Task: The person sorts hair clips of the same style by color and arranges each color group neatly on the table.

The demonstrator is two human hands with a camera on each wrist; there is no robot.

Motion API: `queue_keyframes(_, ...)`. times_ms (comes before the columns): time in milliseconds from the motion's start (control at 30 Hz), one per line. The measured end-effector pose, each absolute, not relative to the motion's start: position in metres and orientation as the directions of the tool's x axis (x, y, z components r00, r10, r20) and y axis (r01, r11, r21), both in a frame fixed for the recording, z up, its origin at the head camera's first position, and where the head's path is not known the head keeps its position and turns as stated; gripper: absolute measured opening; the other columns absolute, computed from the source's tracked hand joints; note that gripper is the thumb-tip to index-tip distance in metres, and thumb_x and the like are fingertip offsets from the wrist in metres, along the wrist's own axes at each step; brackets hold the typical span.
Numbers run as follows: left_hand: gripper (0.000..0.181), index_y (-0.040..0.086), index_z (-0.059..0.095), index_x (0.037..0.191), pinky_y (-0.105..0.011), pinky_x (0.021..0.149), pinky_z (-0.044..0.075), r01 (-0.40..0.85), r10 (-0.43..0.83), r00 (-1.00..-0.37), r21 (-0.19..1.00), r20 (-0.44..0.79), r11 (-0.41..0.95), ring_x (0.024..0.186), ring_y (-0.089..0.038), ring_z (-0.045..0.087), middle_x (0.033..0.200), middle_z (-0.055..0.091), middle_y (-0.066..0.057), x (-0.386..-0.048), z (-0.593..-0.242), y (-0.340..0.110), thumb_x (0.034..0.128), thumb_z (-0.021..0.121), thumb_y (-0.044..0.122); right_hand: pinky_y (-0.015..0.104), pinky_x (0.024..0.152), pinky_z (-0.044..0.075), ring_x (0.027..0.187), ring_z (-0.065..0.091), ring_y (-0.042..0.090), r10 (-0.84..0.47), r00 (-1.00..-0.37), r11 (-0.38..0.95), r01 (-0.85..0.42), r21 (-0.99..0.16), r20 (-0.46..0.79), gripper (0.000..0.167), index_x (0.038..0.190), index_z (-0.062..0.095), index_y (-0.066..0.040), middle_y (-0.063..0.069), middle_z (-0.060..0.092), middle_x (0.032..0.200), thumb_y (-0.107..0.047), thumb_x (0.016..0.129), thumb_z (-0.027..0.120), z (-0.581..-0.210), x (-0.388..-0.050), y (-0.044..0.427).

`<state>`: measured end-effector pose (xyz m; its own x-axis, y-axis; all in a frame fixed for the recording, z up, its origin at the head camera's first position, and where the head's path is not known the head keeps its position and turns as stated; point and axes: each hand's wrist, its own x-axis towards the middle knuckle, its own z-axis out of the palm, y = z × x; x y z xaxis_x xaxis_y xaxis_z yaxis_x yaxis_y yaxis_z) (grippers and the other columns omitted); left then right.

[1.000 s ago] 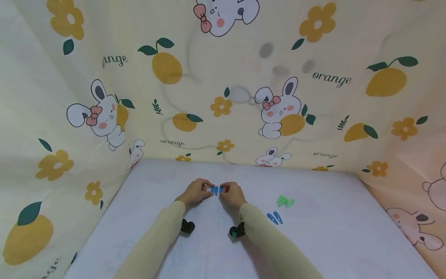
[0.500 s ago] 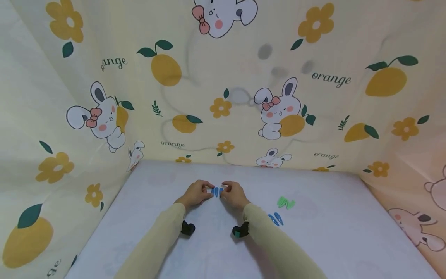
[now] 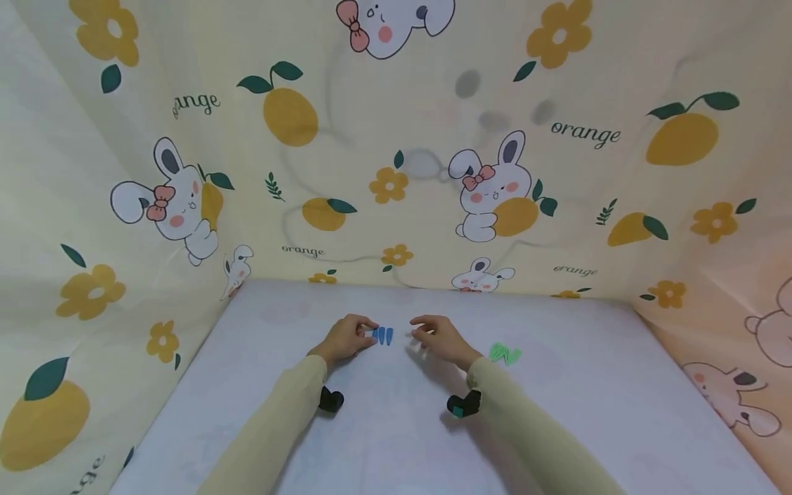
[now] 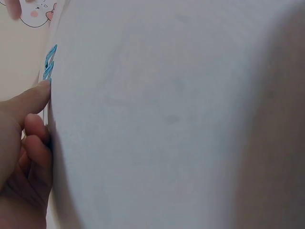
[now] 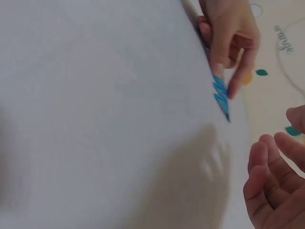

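Observation:
Several slim blue snap hair clips (image 3: 381, 335) lie side by side in a short row on the white table. My left hand (image 3: 346, 337) pinches the leftmost one between thumb and forefinger; in the right wrist view that left hand (image 5: 233, 40) sits at the end of the row of clips (image 5: 220, 97). Part of the pinched clip is covered by the fingers. To the right of the row my right hand (image 3: 441, 338) is raised a little above the table, fingers loosely bent and apart, holding nothing.
Green hair clips (image 3: 504, 353) lie in a zigzag group right of my right hand. The right sleeve (image 3: 526, 412) covers the spot where two blue clips lay. A patterned cloth (image 3: 346, 234) rises behind the table.
The right hand has released the rightmost clip of the row and moved away to the right. My left hand stays at the row's left end. The separate blue pair is now hidden behind the right arm.

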<state>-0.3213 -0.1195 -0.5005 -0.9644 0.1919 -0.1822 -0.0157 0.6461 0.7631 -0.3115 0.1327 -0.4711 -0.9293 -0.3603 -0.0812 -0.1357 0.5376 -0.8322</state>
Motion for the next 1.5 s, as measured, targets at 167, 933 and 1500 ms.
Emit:
queue_keyframes(167, 0.035, 0.016, 0.069, 0.127, -0.024, 0.056, 0.039, -0.005, 0.198, -0.964, 0.759, -0.177, 0.651, 0.053, -0.014, 0.05, 0.066, 0.051, 0.002, -0.321, -0.503, -0.121, 0.0921, 0.075, 0.022, 0.025, 0.069, 0.05, 0.086, 0.067, 0.035, -0.427, -0.904, 0.523, -0.223, -0.823, -0.026, 0.037, 0.134, 0.059, 0.003, 0.026, 0.068, 0.118, -0.016, 0.103, 0.058, -0.457, -0.304, 0.154)
queue_keyframes(933, 0.035, 0.017, 0.07, 0.127, -0.026, 0.059, 0.04, -0.012, 0.184, -0.967, 0.752, -0.177, 0.66, 0.054, -0.014, 0.051, 0.068, 0.052, 0.001, -0.32, -0.501, -0.119, 0.0929, 0.074, 0.022, 0.029, 0.067, 0.052, 0.082, 0.067, 0.032, -0.495, -0.867, 0.589, -0.286, -0.756, -0.058, 0.037, 0.132, 0.059, 0.007, 0.029, 0.068, 0.115, -0.017, 0.103, 0.059, -0.443, -0.288, 0.243)
queue_keyframes(1500, 0.035, 0.016, 0.07, 0.126, -0.025, 0.057, 0.039, -0.014, 0.181, -0.968, 0.757, -0.173, 0.653, 0.055, -0.014, 0.051, 0.067, 0.051, 0.002, -0.321, -0.502, -0.12, 0.0923, 0.075, 0.022, 0.021, 0.069, 0.049, 0.081, 0.057, 0.014, -0.469, -0.868, 0.628, -0.195, -0.753, -0.167, 0.039, 0.129, 0.062, 0.005, 0.009, 0.067, 0.097, -0.009, 0.093, 0.07, -0.479, -0.277, 0.28)
